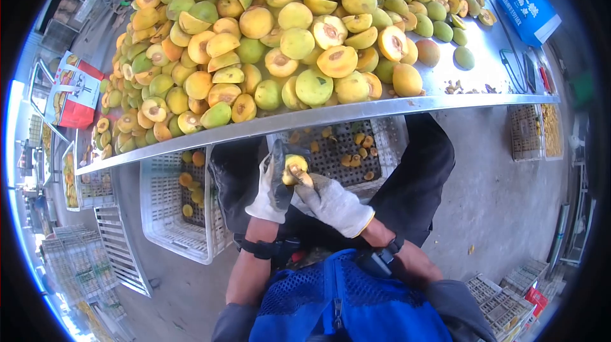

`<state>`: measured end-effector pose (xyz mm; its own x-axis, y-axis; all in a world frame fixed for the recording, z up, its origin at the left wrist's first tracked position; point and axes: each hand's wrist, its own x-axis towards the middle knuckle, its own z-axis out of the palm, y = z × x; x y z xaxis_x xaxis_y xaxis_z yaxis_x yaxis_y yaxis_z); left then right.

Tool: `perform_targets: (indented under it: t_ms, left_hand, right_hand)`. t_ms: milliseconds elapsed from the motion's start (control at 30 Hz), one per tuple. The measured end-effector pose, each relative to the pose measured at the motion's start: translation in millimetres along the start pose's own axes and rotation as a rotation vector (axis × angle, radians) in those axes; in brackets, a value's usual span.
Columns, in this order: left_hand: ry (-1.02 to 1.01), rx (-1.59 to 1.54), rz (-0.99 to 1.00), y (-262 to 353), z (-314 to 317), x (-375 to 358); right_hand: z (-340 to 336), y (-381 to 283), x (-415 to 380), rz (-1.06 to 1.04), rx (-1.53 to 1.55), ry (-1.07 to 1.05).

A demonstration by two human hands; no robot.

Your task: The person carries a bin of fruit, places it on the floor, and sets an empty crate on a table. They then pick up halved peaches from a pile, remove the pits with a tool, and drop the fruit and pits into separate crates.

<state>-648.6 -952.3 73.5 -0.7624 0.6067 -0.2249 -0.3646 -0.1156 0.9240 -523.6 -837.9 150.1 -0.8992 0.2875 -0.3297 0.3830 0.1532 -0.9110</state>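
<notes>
My left hand point(270, 183), in a white glove with a dark coated palm, is wrapped around a cut yellow peach point(294, 165). My right hand point(337, 205), in a white knitted glove, has its fingers pinched together against the near side of that fruit. Between the right fingertips and the peach sits a small brownish piece point(304, 179); whether it is pit, flesh or a tool I cannot make out. Both hands are over my lap, just below the metal table's edge point(331, 113). A big heap of whole and halved peaches point(296, 46) covers much of the table.
Between my knees, a plastic crate point(334, 135) holds several peach pieces. Another white crate point(184, 240) with peach halves stands left. A blue carton point(528, 7) is at the table's right; a red-and-white bag point(73, 90) is left. More crates point(527, 132) stand on the floor.
</notes>
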Motion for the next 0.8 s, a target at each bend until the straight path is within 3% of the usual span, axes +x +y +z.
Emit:
perform_targets:
  t_ms: [67, 100, 200, 233, 267, 400, 433, 500, 533, 600, 633, 800]
  left_hand:
    - [-0.108, -0.269, -0.130, 16.3, 8.8, -4.2]
    - [-0.067, -0.357, -0.291, 14.5, 5.4, 0.0]
    - [0.001, -0.036, -0.106, 18.3, 15.6, -8.2]
    - [0.029, 0.154, 0.045, 21.2, 19.7, -11.0]
    - [0.167, 0.174, 0.137, 29.0, 39.1, -17.5]
    - [0.073, 0.149, 0.247, 26.2, 28.5, -21.4]
    - [0.079, 0.160, 0.277, 26.7, 28.2, -21.7]
    - [0.082, 0.209, 0.154, 34.6, 27.4, -20.0]
    - [0.080, 0.232, 0.090, 37.7, 26.9, -18.5]
    - [0.069, -0.128, -0.039, 32.7, 24.1, -14.2]
    - [-0.007, 0.038, 0.066, 34.0, 22.7, -11.8]
    - [0.066, 0.194, 0.196, 30.1, 18.8, -15.2]
  right_hand:
    - [-5.1, 7.5, 1.2, 0.058, -0.026, -0.056]
    - [-2.2, 17.3, 0.5, 0.020, 0.012, -0.077]
    - [1.9, 16.0, -2.4, 0.024, 0.070, -0.039]
    - [4.2, 13.7, -3.0, 0.088, 0.175, -0.083]
    - [6.0, 10.0, -3.1, 0.151, 0.280, -0.125]
    - [3.8, 7.0, -4.2, 0.353, 0.526, -0.314]
    - [4.1, 6.1, -3.9, 0.211, 0.395, -0.224]
    - [7.4, 4.4, -4.3, -0.069, 0.138, -0.038]
    - [10.3, 6.1, -4.2, -0.079, 0.074, -0.008]
    - [17.0, 16.5, -2.4, -0.096, -0.065, 0.046]
    - [21.3, 18.0, -1.2, -0.190, 0.002, 0.097]
    - [25.2, 16.2, -2.9, 0.149, 0.616, -0.185]
